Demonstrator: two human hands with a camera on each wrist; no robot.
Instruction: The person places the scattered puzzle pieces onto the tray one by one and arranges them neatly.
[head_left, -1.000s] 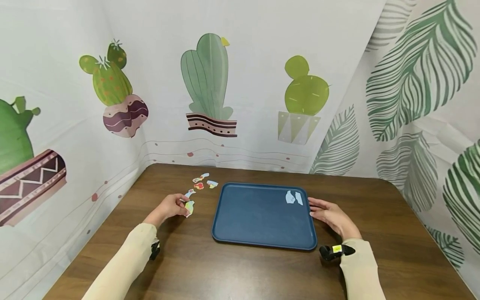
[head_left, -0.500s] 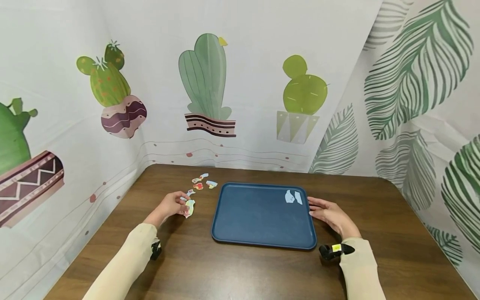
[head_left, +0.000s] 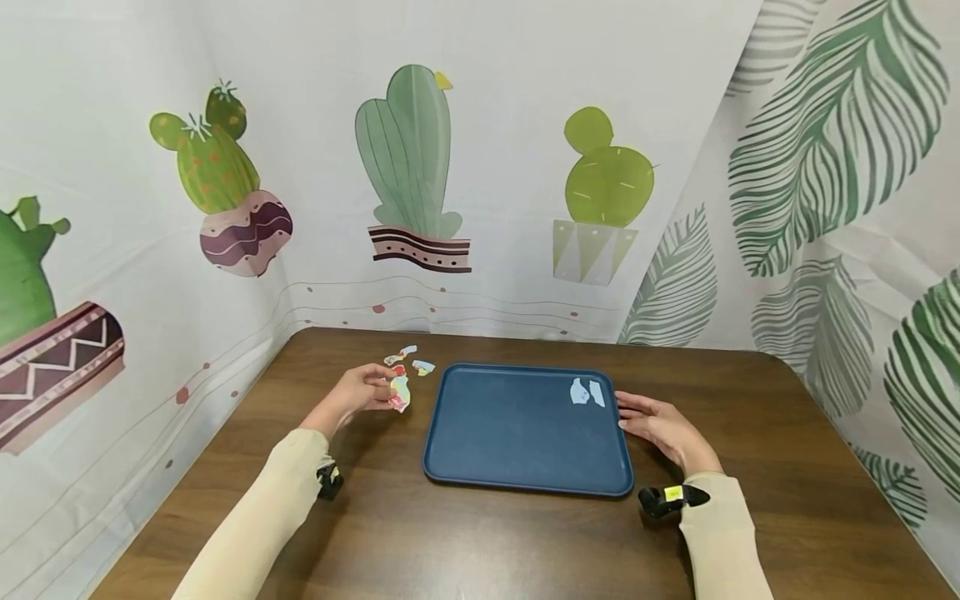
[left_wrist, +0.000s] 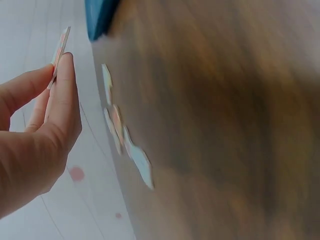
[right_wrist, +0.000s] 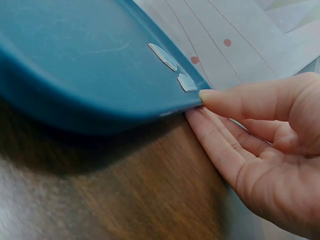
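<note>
My left hand (head_left: 356, 396) pinches a flat, irregular puzzle piece (head_left: 401, 395), printed yellow, green and pink, between thumb and fingers. The left wrist view shows this piece (left_wrist: 60, 52) edge-on, raised off the table. Other printed pieces lie loose near that hand, including a red one (head_left: 398, 369), partly covered, and a pale blue-and-yellow one (head_left: 423, 367). At the right edge of a blue tray (head_left: 517, 442), my right hand (head_left: 667, 429) grips the rim, thumb on top and fingers below. Two pale blue pieces (right_wrist: 163, 57) lie inside the tray's far right corner.
The brown wooden table (head_left: 465, 542) carries everything. Behind it hangs a white cloth (head_left: 510, 167) printed with cacti and leaves, close to the table's back edge. A black wrist camera (head_left: 672, 502) sits on the right forearm, another (head_left: 328, 482) on the left.
My left hand has moved forward and to the right, lifting the puzzle piece over toward the red piece and the tray. My right hand stays on the tray's rim.
</note>
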